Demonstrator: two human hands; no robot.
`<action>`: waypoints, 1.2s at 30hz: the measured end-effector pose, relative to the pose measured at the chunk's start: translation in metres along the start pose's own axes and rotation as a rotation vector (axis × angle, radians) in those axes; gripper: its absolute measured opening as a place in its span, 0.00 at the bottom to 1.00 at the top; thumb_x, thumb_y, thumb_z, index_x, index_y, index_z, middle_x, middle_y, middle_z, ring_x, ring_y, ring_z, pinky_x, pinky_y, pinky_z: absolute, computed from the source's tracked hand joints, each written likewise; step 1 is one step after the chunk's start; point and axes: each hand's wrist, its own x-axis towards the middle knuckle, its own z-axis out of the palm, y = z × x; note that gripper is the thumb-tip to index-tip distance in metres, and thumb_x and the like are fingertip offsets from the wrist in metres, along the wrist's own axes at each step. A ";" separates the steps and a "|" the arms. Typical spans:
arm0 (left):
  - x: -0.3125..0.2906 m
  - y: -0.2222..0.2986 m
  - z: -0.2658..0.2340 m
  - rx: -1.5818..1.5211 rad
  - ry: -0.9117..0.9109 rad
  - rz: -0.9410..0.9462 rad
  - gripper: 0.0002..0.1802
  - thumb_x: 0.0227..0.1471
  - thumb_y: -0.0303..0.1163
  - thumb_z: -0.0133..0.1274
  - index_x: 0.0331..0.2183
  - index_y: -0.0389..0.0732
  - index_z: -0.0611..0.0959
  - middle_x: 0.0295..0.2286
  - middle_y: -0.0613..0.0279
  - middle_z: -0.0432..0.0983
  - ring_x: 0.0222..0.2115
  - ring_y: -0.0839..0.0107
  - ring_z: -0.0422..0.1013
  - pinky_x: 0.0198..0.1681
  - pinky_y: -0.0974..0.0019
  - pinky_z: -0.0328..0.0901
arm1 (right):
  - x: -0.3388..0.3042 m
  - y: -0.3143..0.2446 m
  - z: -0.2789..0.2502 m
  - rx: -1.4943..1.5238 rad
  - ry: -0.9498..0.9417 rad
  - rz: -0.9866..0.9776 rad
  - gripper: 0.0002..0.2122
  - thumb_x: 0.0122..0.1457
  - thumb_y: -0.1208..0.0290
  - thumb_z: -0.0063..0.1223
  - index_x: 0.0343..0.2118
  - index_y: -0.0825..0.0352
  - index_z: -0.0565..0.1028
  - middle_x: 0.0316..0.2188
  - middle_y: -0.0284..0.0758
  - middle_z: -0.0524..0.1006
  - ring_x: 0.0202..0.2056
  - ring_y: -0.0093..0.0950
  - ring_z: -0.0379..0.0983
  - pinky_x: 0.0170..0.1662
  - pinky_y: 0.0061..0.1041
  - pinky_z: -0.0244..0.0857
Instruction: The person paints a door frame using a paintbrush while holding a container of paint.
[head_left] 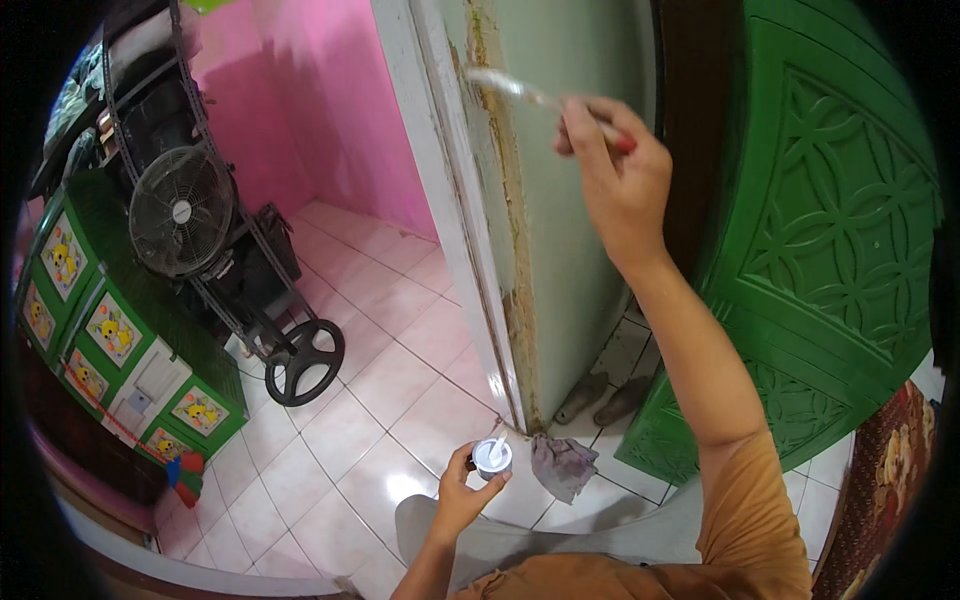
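My right hand [625, 175] is raised and closed round the handle of a paintbrush [520, 90]. Its pale, whitish tip reaches the rough brown strip [505, 200] of bare wall beside the white door frame [450, 170]; whether it touches cannot be made out. Low in front of me, my left hand [468, 495] wraps round a small cup [492, 462] with something white inside. A white stick or spoon-like piece [499, 445] stands in that cup. Just right of the cup, a crumpled greyish-purple rag [563, 467] lies on the tiles.
A green carved door [830, 230] stands on the right, near a patterned rug [880, 490]. Sandals [600, 400] rest at the wall's foot. Leftward are a pedestal fan [183, 212] on its base [305, 362], a metal rack, and a green drawer cabinet [130, 330]. Behind rises a pink wall [340, 120].
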 end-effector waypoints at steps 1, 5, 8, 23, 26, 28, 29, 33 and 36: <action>0.000 0.000 0.000 -0.014 -0.003 -0.003 0.36 0.47 0.30 0.72 0.53 0.30 0.72 0.45 0.54 0.77 0.46 0.67 0.75 0.52 0.63 0.69 | 0.013 -0.002 0.007 0.061 0.019 -0.024 0.11 0.66 0.68 0.58 0.42 0.73 0.80 0.28 0.32 0.79 0.30 0.18 0.76 0.38 0.18 0.70; 0.001 -0.002 0.002 -0.012 -0.005 -0.007 0.36 0.47 0.30 0.72 0.53 0.30 0.72 0.45 0.54 0.77 0.46 0.67 0.75 0.52 0.63 0.69 | 0.036 0.008 0.027 0.102 0.085 -0.210 0.12 0.64 0.65 0.60 0.36 0.73 0.81 0.25 0.36 0.78 0.27 0.19 0.73 0.31 0.20 0.66; 0.000 0.000 0.001 -0.022 0.012 0.002 0.35 0.47 0.30 0.72 0.53 0.30 0.73 0.44 0.54 0.78 0.46 0.67 0.75 0.52 0.63 0.69 | 0.015 0.014 0.021 -0.104 -0.015 -0.130 0.12 0.63 0.66 0.60 0.36 0.73 0.81 0.25 0.37 0.77 0.26 0.20 0.73 0.30 0.21 0.66; 0.002 0.003 0.003 -0.037 0.001 -0.003 0.35 0.47 0.29 0.72 0.53 0.30 0.72 0.44 0.54 0.77 0.46 0.67 0.74 0.52 0.63 0.68 | 0.024 0.013 0.024 -0.111 -0.027 -0.149 0.11 0.63 0.66 0.60 0.38 0.71 0.82 0.28 0.37 0.78 0.28 0.24 0.73 0.31 0.25 0.68; 0.001 0.001 0.003 -0.023 0.014 0.003 0.35 0.47 0.29 0.72 0.53 0.30 0.72 0.44 0.54 0.77 0.46 0.67 0.74 0.52 0.63 0.68 | -0.011 0.021 0.007 -0.218 -0.067 -0.227 0.10 0.62 0.67 0.61 0.38 0.70 0.82 0.28 0.36 0.78 0.27 0.26 0.73 0.31 0.25 0.68; 0.001 0.004 0.002 0.021 -0.001 -0.007 0.35 0.47 0.29 0.72 0.53 0.30 0.72 0.44 0.54 0.77 0.46 0.67 0.75 0.52 0.63 0.69 | -0.034 0.026 -0.003 -0.196 -0.162 -0.160 0.07 0.62 0.71 0.61 0.38 0.69 0.82 0.29 0.36 0.79 0.28 0.27 0.74 0.30 0.25 0.69; 0.001 0.003 0.001 0.021 0.000 -0.015 0.35 0.47 0.29 0.72 0.53 0.30 0.72 0.44 0.54 0.77 0.46 0.67 0.75 0.52 0.63 0.69 | -0.046 0.027 -0.006 -0.195 -0.165 -0.152 0.07 0.62 0.71 0.61 0.38 0.69 0.82 0.29 0.36 0.79 0.28 0.27 0.74 0.30 0.25 0.69; 0.001 0.002 0.003 -0.009 0.003 -0.017 0.35 0.47 0.29 0.72 0.53 0.31 0.73 0.45 0.54 0.77 0.46 0.67 0.75 0.52 0.63 0.69 | -0.092 0.034 -0.023 -0.242 -0.253 -0.024 0.06 0.61 0.74 0.60 0.38 0.70 0.81 0.31 0.37 0.79 0.29 0.27 0.75 0.30 0.24 0.69; 0.001 0.001 0.005 -0.016 -0.008 -0.021 0.34 0.47 0.28 0.71 0.53 0.31 0.73 0.45 0.54 0.77 0.46 0.67 0.75 0.52 0.63 0.69 | -0.121 0.045 -0.035 -0.259 -0.311 0.083 0.05 0.61 0.74 0.60 0.38 0.70 0.81 0.31 0.38 0.78 0.29 0.28 0.75 0.30 0.25 0.68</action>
